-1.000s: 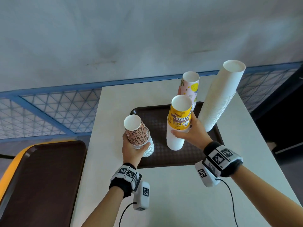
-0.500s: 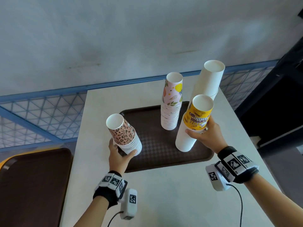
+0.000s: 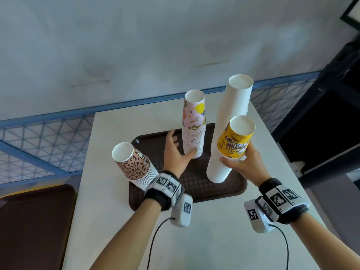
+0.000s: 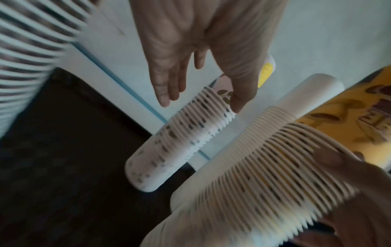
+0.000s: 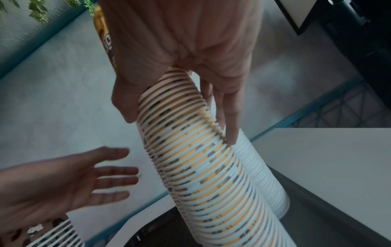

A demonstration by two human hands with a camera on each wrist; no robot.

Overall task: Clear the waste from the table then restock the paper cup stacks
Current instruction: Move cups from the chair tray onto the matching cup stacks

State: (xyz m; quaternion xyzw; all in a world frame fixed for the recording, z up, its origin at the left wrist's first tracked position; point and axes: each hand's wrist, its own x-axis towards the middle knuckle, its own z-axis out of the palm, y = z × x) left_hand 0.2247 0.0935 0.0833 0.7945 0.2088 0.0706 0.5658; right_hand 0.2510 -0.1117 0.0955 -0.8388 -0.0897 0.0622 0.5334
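On the tray's [image 3: 229, 193] right side, the right hand [image 3: 243, 162] curls around the ribbed yellow-printed cup stack [image 3: 220, 164], which leans from the dimpled brown plastic. Behind it rises a smooth white cup stack [image 3: 235, 102]. At the centre, the left hand [image 3: 175, 154], fingers spread and holding nothing, touches its thumb to the fruit-patterned stack [image 3: 193, 133]. At the left edge leans a leopard-print stack [image 3: 136, 166].

Black wristbands [image 3: 161, 195] bearing white tagged, cabled cameras [image 3: 182, 210].
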